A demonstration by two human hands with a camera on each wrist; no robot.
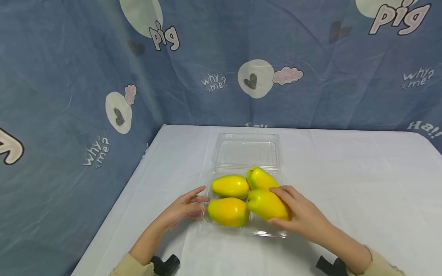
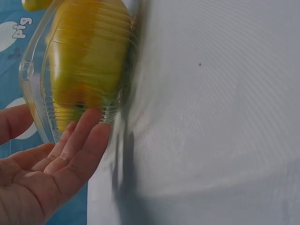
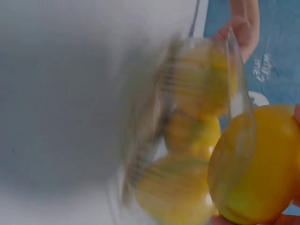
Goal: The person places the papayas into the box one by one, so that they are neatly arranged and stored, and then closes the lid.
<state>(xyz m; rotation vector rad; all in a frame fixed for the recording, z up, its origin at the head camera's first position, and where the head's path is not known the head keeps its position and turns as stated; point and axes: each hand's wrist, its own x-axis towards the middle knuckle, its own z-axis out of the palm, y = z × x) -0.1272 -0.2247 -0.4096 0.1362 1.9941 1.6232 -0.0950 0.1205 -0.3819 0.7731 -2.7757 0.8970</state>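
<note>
My right hand [image 1: 302,214] grips a yellow mango [image 1: 267,204] between thumb and fingers, over the front right part of a clear plastic clamshell box [image 1: 257,232]. In the right wrist view this mango [image 3: 260,164] overlaps the box's rim. Three other mangoes lie in the box: one at front left [image 1: 228,212], one at back left [image 1: 230,186] and one at back right [image 1: 260,178], partly hidden by the held one. At the box's left side is my left hand [image 1: 184,209], its fingers extended. Its fingertips [image 2: 89,117] rest against the ribbed wall in the left wrist view.
The box's clear lid [image 1: 246,151] lies folded back, away from me, on the white-covered table [image 1: 362,184]. A blue printed curtain [image 1: 207,46] hangs behind the table and along its left. Black wrist mounts [image 1: 166,265] show at both sleeves.
</note>
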